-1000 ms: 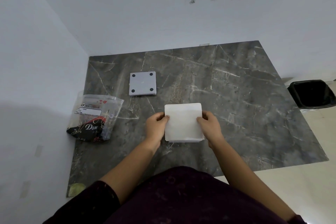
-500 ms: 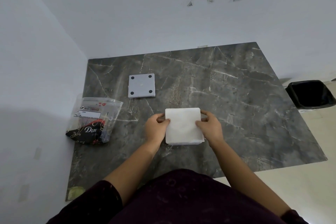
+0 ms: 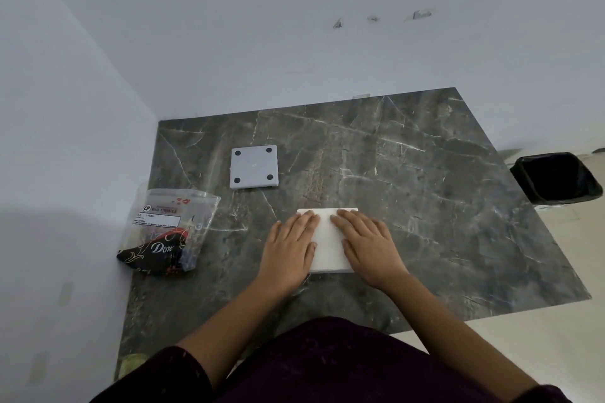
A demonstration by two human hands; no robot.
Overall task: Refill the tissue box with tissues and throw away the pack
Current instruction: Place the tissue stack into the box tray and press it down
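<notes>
A dark grey marble-patterned tabletop (image 3: 425,206) filled the corner where two white walls met. At its left edge, against the wall, lay the tissue pack (image 3: 167,232): a crumpled clear plastic bag with a white printed label near its top and a black and red printed band across its lower end, sagging flat with its mouth toward the far wall. Just to its right and farther back sat a pale grey square panel (image 3: 254,167) with four black round pads, one at each corner, lying flat and apart from everything else.

Near the front middle of the table lay the white stack of tissues (image 3: 329,239), square-edged, flat on the marble. The left hand (image 3: 289,247) rested palm down over its left side, fingers straight and spread together, gripping nothing, only pressing on top. The right hand (image 3: 368,245) lay the same way over the right side, flat and open, so that only a strip of white showed between the two hands. Nothing stood between the stack and the grey panel.

Off the table's right edge, on the pale floor, stood a bin lined with a black bag (image 3: 556,178), its mouth open.
</notes>
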